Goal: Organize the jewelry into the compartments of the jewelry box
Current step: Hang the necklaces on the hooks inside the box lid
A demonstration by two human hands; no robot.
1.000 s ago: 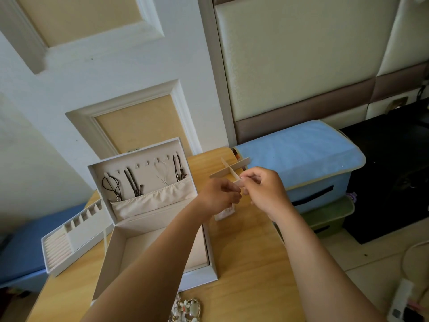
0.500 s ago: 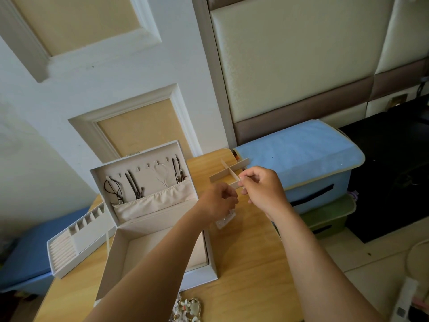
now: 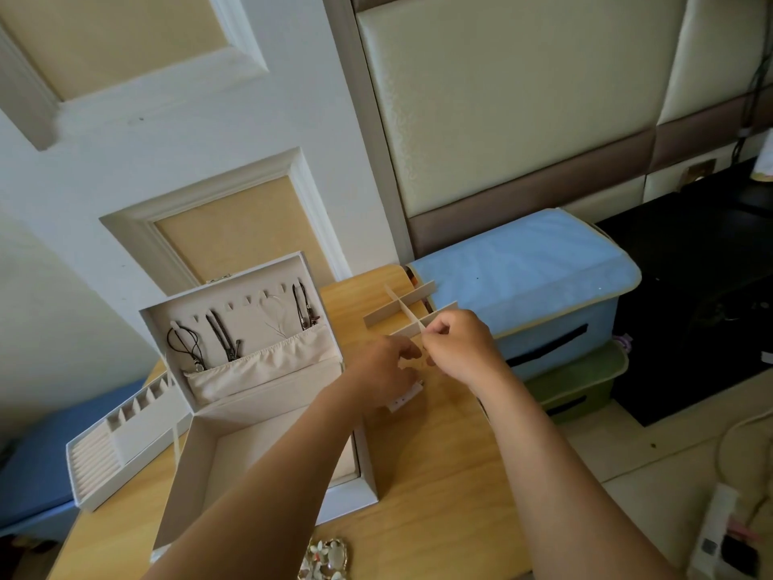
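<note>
The right hand (image 3: 460, 349) is pinching the near end of a slotted divider (image 3: 408, 305) at the far right of the wooden table (image 3: 439, 475). Just beside it, the left hand (image 3: 378, 370) is curling its fingers round a small white card (image 3: 403, 398). The open jewelry box (image 3: 188, 483) is sitting to the left, with cords (image 3: 217, 334) hanging in its raised lid and its tray (image 3: 134, 433) lying farther left.

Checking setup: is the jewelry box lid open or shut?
Open. Lid stands up behind the box, pouch facing the camera.
</note>
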